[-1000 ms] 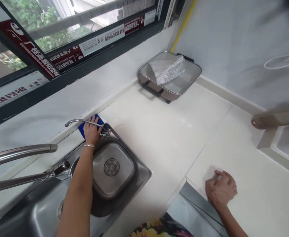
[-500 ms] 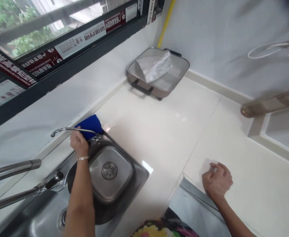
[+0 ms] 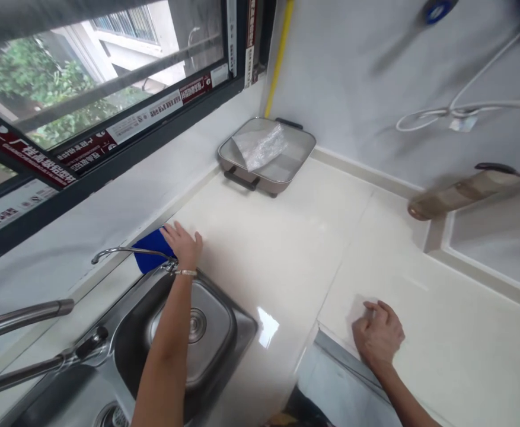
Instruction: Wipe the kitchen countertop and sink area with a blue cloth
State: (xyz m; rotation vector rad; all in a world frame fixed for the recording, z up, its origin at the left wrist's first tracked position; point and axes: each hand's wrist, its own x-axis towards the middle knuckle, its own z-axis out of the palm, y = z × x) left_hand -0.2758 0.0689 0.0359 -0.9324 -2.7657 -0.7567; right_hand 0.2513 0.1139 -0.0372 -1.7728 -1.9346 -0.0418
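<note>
On countertop (image 3: 277, 237), frame left, treat blue cloth (image 3: 152, 241) as likely limp, light; pinch right edge. Splayed left hand (image 3: 184, 245); curled right hand (image 3: 379, 333), contents unclear.

Left hand (image 3: 183, 246) at blue cloth (image 3: 148, 254); right hand (image 3: 379, 333) on counter (image 3: 268, 255).

The left hand (image 3: 185, 247) hides part of the blue cloth (image 3: 147, 252) from me; its forearm (image 3: 166, 350) covers some of the drain (image 3: 198, 325) just below. I can't see the palm of the curled right hand (image 3: 378, 333).
</note>
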